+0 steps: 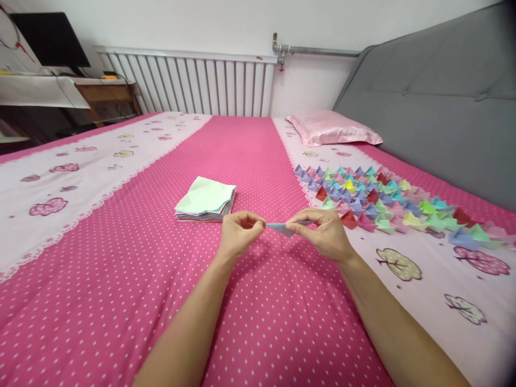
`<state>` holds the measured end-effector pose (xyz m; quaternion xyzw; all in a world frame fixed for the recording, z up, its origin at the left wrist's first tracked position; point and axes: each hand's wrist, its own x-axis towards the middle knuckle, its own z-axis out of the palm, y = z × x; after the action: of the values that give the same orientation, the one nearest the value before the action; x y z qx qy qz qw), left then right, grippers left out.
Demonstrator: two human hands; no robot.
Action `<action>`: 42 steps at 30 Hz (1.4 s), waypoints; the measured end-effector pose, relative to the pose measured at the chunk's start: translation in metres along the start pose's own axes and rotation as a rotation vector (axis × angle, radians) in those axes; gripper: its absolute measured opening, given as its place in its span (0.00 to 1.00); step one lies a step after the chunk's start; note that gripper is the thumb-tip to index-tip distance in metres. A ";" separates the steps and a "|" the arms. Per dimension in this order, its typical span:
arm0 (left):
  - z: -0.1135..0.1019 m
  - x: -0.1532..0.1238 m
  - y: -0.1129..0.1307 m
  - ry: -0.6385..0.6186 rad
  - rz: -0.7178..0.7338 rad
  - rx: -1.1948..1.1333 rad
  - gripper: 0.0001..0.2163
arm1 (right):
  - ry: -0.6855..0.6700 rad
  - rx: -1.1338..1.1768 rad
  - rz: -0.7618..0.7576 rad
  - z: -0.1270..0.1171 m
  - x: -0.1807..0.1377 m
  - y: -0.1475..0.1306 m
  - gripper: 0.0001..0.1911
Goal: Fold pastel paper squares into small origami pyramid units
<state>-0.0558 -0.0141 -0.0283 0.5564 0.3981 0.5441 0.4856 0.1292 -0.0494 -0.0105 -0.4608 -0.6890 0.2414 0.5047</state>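
Note:
A small piece of folded blue-grey paper [279,228] is stretched between my two hands, just above the pink bedspread. My left hand [241,232] pinches its left tip between thumb and fingers. At the other end, my right hand [320,231] grips the paper the same way and covers much of that side. Beyond my left hand lies a stack of square paper [206,196], with a pale green sheet on top. To the right of my right hand, many small folded paper boats [373,196] in mixed colours stand in rows.
The polka-dot bedspread [242,156] spreads under everything. A pink pillow [332,128] lies at the far right, against a grey padded headboard [427,91]. Along the back wall runs a white radiator [193,80]. A desk with a dark monitor [50,40] stands at far left.

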 end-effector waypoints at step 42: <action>0.015 -0.013 -0.005 -0.104 0.243 0.179 0.06 | 0.106 -0.008 -0.068 0.009 -0.002 0.002 0.03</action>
<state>-0.0414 -0.0273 -0.0348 0.6691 0.3492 0.5316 0.3845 0.1217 -0.0486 -0.0163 -0.4512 -0.6775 0.1968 0.5465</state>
